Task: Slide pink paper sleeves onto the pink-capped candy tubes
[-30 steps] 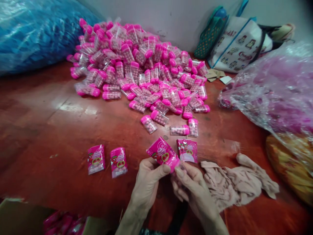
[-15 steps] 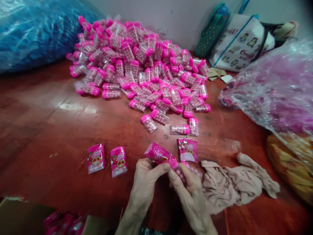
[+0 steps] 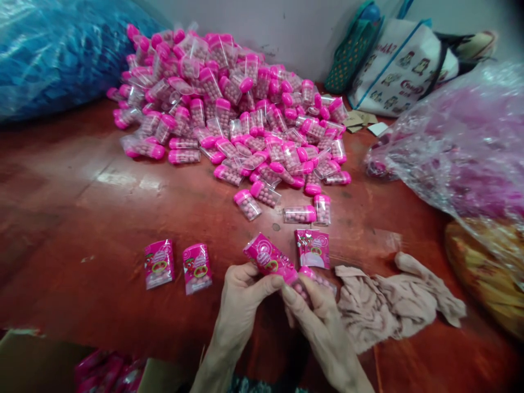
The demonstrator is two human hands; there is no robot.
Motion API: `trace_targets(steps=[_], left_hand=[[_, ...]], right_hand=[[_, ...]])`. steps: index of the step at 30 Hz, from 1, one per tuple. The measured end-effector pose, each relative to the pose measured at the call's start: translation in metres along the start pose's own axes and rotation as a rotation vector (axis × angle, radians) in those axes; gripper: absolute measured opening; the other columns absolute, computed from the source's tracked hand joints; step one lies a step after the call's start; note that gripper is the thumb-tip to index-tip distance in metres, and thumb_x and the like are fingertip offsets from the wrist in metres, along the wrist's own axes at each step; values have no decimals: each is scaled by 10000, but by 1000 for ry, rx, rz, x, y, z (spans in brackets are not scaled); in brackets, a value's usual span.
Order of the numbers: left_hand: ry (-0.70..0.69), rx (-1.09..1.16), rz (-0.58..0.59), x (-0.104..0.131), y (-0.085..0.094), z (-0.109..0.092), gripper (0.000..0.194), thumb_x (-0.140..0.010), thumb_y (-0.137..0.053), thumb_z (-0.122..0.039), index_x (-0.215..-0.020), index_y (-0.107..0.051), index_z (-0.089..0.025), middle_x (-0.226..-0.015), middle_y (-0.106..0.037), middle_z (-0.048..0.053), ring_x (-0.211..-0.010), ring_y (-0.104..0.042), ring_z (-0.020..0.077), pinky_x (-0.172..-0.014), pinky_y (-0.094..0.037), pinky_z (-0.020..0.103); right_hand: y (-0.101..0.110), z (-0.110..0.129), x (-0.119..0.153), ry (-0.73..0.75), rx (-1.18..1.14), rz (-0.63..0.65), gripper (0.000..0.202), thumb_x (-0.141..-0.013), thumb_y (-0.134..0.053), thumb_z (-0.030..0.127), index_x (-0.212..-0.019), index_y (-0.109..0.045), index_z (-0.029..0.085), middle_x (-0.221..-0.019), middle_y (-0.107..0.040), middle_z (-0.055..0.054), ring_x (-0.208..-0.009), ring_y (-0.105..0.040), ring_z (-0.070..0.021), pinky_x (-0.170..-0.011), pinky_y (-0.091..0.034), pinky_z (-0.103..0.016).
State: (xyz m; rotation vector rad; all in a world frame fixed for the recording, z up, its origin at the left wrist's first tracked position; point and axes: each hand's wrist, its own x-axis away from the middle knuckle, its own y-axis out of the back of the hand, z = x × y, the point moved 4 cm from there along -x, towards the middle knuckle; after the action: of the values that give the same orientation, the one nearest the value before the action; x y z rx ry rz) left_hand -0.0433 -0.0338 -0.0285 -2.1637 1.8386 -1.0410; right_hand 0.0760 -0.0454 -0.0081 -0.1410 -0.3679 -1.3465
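Observation:
My left hand (image 3: 245, 295) pinches the lower end of a pink printed sleeve (image 3: 270, 257). My right hand (image 3: 313, 314) grips a clear container of pink balls, whose top meets the sleeve between my thumbs. Another pink-capped container (image 3: 319, 278) lies just behind my right fingers. Beyond the hands sits a stack of flat printed sleeves (image 3: 313, 249). Two containers in printed sleeves, one (image 3: 159, 264) and another (image 3: 197, 268), rest to the left. A large heap of pink-capped containers (image 3: 233, 109) fills the back.
A crumpled beige cloth (image 3: 385, 305) lies right of my hands. Big plastic bags stand at the back left (image 3: 61, 60) and right (image 3: 462, 147). An open cardboard box (image 3: 36, 360) with pink packs is at the lower left. A printed bag (image 3: 397, 71) leans on the wall.
The held sleeve has tilted slightly, showing more of its printed face. Both hands keep their grips, and the view has shifted a little.

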Motion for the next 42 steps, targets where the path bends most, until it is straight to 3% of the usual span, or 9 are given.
trace_targets(steps=[3, 8, 14, 17, 21, 26, 32, 38, 42], left_hand=[[22, -4, 109, 1, -3, 0, 150, -642, -734, -141, -790, -745, -163, -667, -718, 28, -614, -633, 156, -682, -494, 276], [115, 120, 234, 2, -10, 0, 155, -662, -728, -228, -779, -746, -128, -673, -715, 66, -633, -637, 191, -717, -491, 329], [128, 167, 166, 5, -13, 1, 179, -645, -743, -275, -737, -733, -122, -754, -714, 88, -685, -636, 206, -686, -497, 319], [114, 269, 146, 5, -15, 1, 232, -671, -712, -358, -719, -717, -132, -803, -712, 94, -689, -639, 205, -640, -507, 307], [96, 269, 135, 4, -15, 4, 179, -790, -604, -276, -784, -716, -136, -849, -707, 96, -663, -639, 170, -621, -508, 286], [77, 190, 150, 8, -15, 7, 199, -820, -558, -265, -860, -716, -150, -944, -698, 108, -742, -642, 195, -631, -509, 293], [45, 178, 147, 10, -17, -1, 199, -788, -583, -263, -801, -731, -130, -980, -692, 133, -873, -634, 264, -688, -509, 331], [73, 240, 34, 7, -12, -6, 226, -772, -590, -310, -833, -716, -132, -879, -714, 121, -812, -658, 260, -627, -525, 316], [71, 243, 14, 6, -9, -6, 253, -750, -619, -349, -803, -709, -119, -828, -714, 125, -784, -661, 254, -613, -531, 312]], right_hand=[[3, 6, 3, 59, 89, -40, 285, -875, -497, 373, -659, -464, 190, -497, -377, 68, -462, -369, -80, -492, -300, -221], [-1, 4, 3, 28, -171, 121, 291, -887, -467, 397, -694, -480, 179, -532, -414, 54, -438, -330, -65, -395, -241, -197], [-6, -3, -4, -28, -316, 183, 307, -886, -462, 421, -698, -468, 179, -486, -392, 67, -397, -272, -56, -362, -195, -191], [-8, -1, -5, 12, -190, 111, 310, -895, -461, 396, -674, -467, 179, -530, -412, 55, -454, -330, -69, -421, -257, -201], [-10, 5, -3, 99, 31, -17, 253, -891, -484, 343, -694, -495, 184, -589, -442, 40, -544, -401, -94, -518, -321, -219], [-10, 10, 6, 78, 9, -68, 218, -875, -485, 364, -823, -577, 173, -571, -459, 31, -508, -424, -108, -482, -335, -231], [-10, 13, 5, 115, 10, -23, 224, -877, -491, 354, -749, -559, 183, -530, -426, 48, -463, -386, -89, -443, -308, -213], [-15, 5, 5, 72, 73, 93, 272, -896, -446, 391, -1046, -561, 197, -764, -577, -19, -639, -511, -133, -560, -418, -219], [-22, -3, 8, 26, -14, 134, 343, -900, -397, 460, -853, -586, 178, -583, -509, 13, -480, -456, -104, -426, -349, -194]])
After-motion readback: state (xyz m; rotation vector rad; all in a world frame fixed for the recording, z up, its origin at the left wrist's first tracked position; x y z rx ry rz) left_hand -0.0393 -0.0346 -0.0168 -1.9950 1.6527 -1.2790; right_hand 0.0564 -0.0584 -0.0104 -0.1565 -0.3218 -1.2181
